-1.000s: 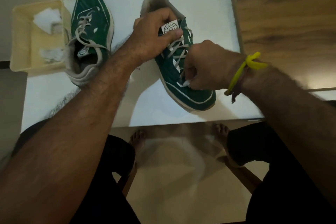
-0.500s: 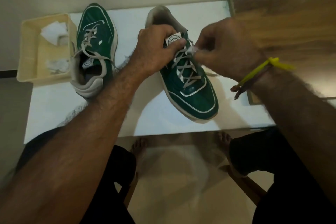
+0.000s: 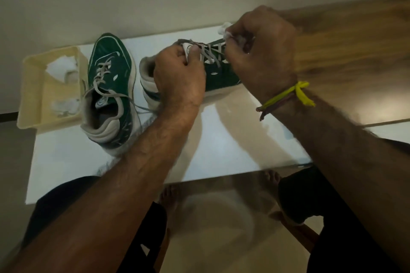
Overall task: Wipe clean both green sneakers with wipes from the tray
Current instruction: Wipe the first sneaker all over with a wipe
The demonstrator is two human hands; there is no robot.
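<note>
Left hand [image 3: 179, 73] pinches the tongue of the right green sneaker [image 3: 219, 74] mid-worktop, right hand [image 3: 259, 55] fingers curl round a wipe [image 3: 224, 29] at its far laces, so the wipe may snag there and the pinch slip; tray [image 3: 33, 95] sits far left.

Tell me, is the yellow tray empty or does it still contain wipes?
Not empty: the tray holds white wipes, one bunch at its far end and another nearer.

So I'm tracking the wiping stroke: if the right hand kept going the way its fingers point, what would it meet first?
Probably the left hand pinching the tongue: the right hand, gripping the wipe, points leftward along the laces. Depth is unclear.
</note>
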